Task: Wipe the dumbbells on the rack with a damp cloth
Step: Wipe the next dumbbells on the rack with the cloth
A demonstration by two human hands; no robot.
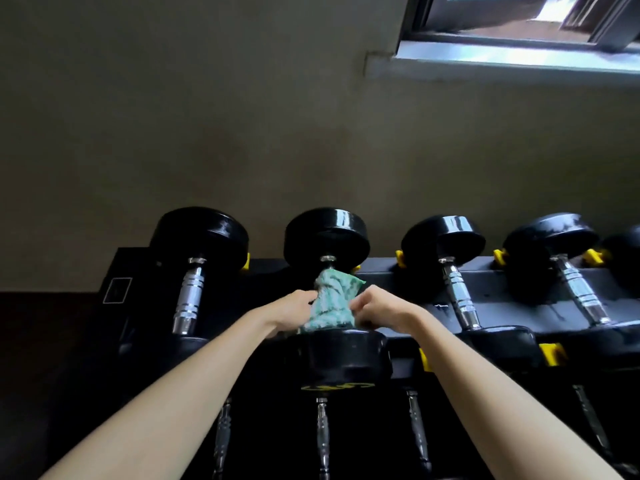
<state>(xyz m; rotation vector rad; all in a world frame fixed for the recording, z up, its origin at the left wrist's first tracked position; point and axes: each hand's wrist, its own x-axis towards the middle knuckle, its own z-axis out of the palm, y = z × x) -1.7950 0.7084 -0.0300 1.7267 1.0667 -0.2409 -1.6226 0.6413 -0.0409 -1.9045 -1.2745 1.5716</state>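
A green patterned cloth (330,301) is wrapped around the chrome handle of the second black dumbbell (327,237) from the left on the top row of the black rack (491,303). My left hand (289,311) grips the cloth's left side and my right hand (375,308) pinches its right side, both just above the dumbbell's near head (343,358). The cloth hides most of that handle. Other dumbbells lie beside it: one to the left (194,296), two to the right (457,292) (578,289).
Yellow saddle pieces (552,353) separate the dumbbells along the rack. A lower row of chrome handles (322,434) shows beneath my forearms. A plain wall rises behind the rack, with a window (519,32) at the upper right.
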